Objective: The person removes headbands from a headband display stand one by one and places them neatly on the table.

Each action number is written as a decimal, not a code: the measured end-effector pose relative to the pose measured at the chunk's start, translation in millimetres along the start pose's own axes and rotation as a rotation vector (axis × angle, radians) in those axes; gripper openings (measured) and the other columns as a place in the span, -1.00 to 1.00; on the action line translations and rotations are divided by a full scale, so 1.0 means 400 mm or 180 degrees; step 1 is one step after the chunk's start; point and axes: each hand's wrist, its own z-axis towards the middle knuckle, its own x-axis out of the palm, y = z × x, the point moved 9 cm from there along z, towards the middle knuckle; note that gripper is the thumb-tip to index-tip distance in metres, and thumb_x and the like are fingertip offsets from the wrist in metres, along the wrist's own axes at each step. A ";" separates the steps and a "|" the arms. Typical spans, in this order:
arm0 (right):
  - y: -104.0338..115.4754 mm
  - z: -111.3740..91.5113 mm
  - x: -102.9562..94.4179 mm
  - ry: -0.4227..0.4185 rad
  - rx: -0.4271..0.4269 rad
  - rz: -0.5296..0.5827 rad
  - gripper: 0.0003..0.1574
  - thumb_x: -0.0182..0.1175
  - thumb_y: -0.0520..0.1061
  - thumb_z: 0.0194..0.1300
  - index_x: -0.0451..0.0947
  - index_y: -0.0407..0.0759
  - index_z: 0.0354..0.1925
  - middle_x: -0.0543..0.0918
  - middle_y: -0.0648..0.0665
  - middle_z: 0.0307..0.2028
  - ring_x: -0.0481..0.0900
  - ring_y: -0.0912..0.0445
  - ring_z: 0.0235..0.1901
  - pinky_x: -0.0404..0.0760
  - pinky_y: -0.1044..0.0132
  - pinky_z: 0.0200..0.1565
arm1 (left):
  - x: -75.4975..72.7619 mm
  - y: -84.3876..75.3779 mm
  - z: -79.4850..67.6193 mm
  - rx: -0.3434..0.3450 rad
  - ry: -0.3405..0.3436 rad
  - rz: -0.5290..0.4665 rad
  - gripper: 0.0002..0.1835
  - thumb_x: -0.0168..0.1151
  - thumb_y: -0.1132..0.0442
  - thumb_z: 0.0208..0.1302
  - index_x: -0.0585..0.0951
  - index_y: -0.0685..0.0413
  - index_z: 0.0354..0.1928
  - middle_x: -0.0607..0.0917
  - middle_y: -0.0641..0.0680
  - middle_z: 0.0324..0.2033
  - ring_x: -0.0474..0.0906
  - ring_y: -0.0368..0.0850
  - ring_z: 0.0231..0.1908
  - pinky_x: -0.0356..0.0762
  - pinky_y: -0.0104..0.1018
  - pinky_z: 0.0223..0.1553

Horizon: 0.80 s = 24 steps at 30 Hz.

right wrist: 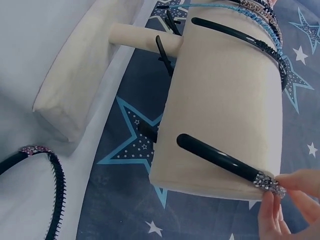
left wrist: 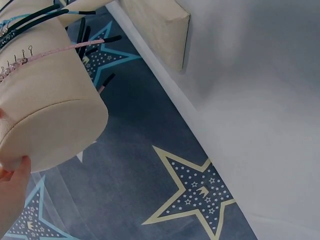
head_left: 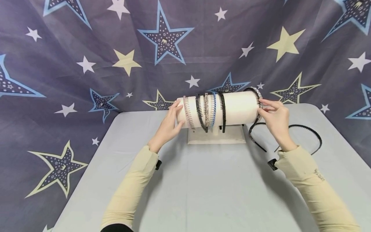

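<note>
The right hand (head_left: 275,119) pinches a black headband (right wrist: 217,155) between thumb and fingers, at the part covered with silver stones. This headband lies around the cream cylinder (head_left: 240,106), near the end which is closest to these fingers. In the right wrist view one can see the smooth dark leg of the band running away from the fingertips to a rounded tip; the head view shows instead the row of teeth just above the fingers.

The left hand (head_left: 166,129) rests on the opposite end of the cylinder, its fingers extended and not closed tightly. The flat end face beside these fingers appears only in the left wrist view.

Going from the left fingers toward the right ones, the head view shows a pink headband (head_left: 188,111), then a dark glittering headband (head_left: 200,112), a rose-silver headband (head_left: 207,108), a blue headband (head_left: 214,109) and a plain dark headband (head_left: 223,112). The stand base (head_left: 215,138) is below, between the two hands.

On the table (head_left: 220,187), below the right fingers, lies a loose headband (right wrist: 59,185); its pinkish stones are clear in the right wrist view. Another loose headband (head_left: 314,132) lies to the right of that hand, visible only from the head.
</note>
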 end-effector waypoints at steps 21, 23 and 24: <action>-0.022 0.013 -0.037 -0.0092 0.0153 0.0011 -0.63 0.27 -0.26 -0.01 0.59 -0.26 -0.14 0.48 0.30 -0.57 0.44 0.47 -0.56 0.42 0.67 -0.48 | 0.003 0.002 0.006 -0.0056 0.0028 -0.0039 -0.45 0.12 0.39 0.11 0.21 0.37 0.15 0.09 0.21 0.28 -0.08 0.05 0.31 -0.02 -0.22 0.30; -0.026 0.015 -0.040 -0.0094 0.0157 0.0037 -0.63 0.27 -0.27 -0.02 0.59 -0.27 -0.15 0.47 0.35 -0.61 0.44 0.46 -0.56 0.42 0.67 -0.45 | 0.003 0.004 0.006 -0.0071 0.0029 -0.0041 -0.45 0.12 0.39 0.11 0.21 0.37 0.15 0.09 0.21 0.28 -0.08 0.05 0.31 -0.02 -0.23 0.30; -0.029 0.017 -0.041 -0.0092 0.0166 0.0060 -0.63 0.27 -0.27 -0.02 0.59 -0.27 -0.15 0.47 0.35 -0.62 0.44 0.46 -0.56 0.42 0.66 -0.45 | 0.002 0.005 0.005 -0.0075 0.0026 -0.0036 -0.45 0.12 0.39 0.11 0.21 0.37 0.15 0.09 0.20 0.28 -0.08 0.05 0.31 -0.02 -0.23 0.30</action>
